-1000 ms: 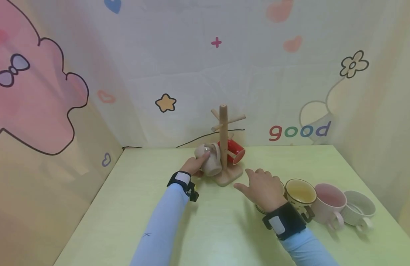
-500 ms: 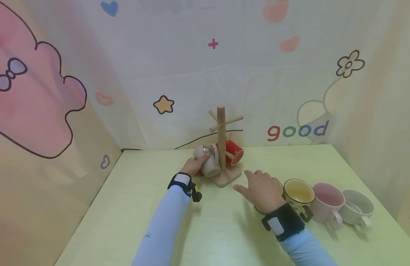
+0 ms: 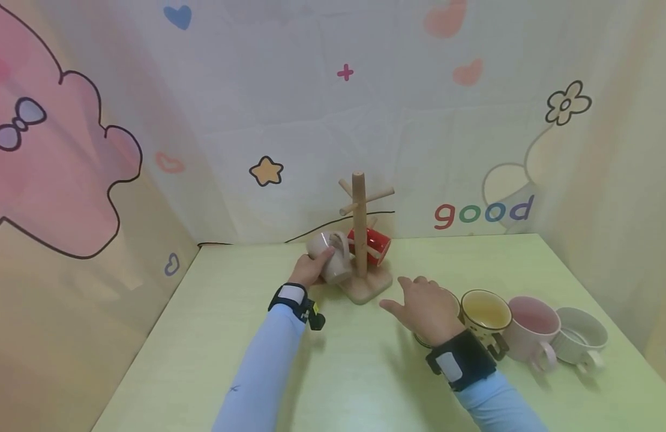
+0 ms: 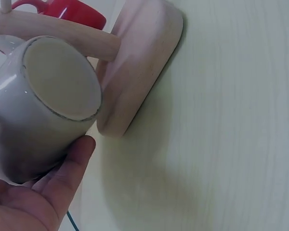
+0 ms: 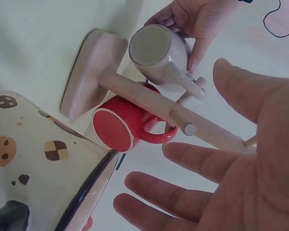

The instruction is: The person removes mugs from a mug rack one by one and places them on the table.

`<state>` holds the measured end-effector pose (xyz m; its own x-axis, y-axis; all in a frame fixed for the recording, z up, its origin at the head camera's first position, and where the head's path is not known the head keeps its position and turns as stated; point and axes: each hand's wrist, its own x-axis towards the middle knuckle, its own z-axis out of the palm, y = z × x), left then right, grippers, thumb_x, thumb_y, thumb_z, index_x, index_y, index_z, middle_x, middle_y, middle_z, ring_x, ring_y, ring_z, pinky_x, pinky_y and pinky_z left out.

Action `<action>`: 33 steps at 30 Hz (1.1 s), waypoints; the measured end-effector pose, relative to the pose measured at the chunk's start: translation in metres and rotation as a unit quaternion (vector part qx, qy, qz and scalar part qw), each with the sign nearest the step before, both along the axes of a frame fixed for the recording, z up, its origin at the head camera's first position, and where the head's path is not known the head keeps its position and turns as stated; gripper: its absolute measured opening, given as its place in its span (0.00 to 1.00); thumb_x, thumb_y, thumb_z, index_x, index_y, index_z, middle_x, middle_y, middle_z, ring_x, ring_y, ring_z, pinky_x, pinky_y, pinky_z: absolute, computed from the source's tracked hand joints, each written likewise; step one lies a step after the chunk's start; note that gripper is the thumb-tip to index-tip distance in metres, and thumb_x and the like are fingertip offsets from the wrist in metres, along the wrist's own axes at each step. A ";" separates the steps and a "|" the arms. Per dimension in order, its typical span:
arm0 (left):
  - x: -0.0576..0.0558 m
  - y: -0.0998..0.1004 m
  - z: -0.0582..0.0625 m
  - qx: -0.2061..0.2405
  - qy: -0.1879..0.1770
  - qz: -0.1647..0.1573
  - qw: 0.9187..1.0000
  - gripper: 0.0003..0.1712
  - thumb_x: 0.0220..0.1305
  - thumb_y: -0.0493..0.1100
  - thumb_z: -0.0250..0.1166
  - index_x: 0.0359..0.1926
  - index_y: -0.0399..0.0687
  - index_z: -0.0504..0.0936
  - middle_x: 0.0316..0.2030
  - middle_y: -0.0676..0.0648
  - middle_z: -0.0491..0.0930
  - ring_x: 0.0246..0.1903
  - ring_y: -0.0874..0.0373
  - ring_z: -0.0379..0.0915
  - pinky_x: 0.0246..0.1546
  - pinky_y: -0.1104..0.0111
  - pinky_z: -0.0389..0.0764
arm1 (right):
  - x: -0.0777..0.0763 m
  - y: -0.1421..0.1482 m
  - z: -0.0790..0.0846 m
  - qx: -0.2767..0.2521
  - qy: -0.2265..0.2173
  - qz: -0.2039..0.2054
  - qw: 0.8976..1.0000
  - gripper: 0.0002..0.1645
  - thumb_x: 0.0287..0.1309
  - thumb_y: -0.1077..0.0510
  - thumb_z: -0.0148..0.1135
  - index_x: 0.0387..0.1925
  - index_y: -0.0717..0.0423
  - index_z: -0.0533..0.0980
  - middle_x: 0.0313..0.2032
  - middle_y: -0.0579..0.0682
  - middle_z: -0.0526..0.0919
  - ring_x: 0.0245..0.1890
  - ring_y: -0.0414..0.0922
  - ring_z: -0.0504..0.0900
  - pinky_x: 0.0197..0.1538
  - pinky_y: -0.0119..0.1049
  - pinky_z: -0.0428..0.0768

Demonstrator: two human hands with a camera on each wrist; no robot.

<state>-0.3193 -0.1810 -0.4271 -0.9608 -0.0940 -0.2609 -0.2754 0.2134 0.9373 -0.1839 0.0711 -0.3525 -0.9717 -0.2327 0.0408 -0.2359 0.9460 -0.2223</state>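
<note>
My left hand [image 3: 310, 269], the nearer, pinches the pale mug [image 3: 337, 269] between thumb and fingers, at its two o'clock. The mug is tilted, long axis running ten to four, base lower. Its handle [image 5: 183, 81] faces the wooden stand [image 3: 360, 240] at three o'clock; whether the lower peg [image 5: 201, 82] passes through the loop, I can't tell. Beyond the post is the red mug [image 3: 380, 246]. My right hand [image 3: 430, 309], between three and four o'clock, holds nothing, fingers spread, near the yellow-lined mug [image 3: 486, 315] on the bench [image 3: 354, 372].
</note>
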 end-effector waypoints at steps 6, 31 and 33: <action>-0.002 -0.008 0.002 0.027 0.038 0.007 0.999 0.47 0.65 0.64 0.63 0.68 0.33 0.61 0.63 0.34 0.69 0.58 0.40 0.73 0.54 0.51 0.78 | 0.001 -0.001 0.002 0.001 -0.001 0.003 1.000 0.41 0.61 0.34 0.61 0.62 0.61 0.74 0.52 0.66 0.80 0.49 0.64 0.80 0.46 0.60 0.80; 0.031 -0.032 0.025 0.065 0.091 0.034 0.993 0.45 0.68 0.58 0.63 0.73 0.41 0.53 0.68 0.37 0.62 0.65 0.40 0.65 0.59 0.49 0.73 | 0.006 -0.005 0.007 0.010 -0.009 0.001 1.000 0.42 0.62 0.33 0.60 0.63 0.61 0.73 0.54 0.67 0.79 0.51 0.63 0.80 0.45 0.60 0.81; 0.036 -0.032 0.027 0.060 0.101 0.028 0.993 0.44 0.68 0.57 0.63 0.73 0.42 0.54 0.68 0.38 0.62 0.65 0.40 0.65 0.60 0.49 0.73 | 0.007 -0.005 0.008 0.008 -0.007 0.004 1.000 0.41 0.62 0.34 0.60 0.63 0.61 0.74 0.53 0.67 0.80 0.51 0.63 0.80 0.45 0.59 0.81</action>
<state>-0.2835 -0.2127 -0.4005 -0.9886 -0.1291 -0.0769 -0.0885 0.0863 0.9923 -0.1772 0.0660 -0.3445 -0.9704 -0.2403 0.0237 -0.2398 0.9476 -0.2110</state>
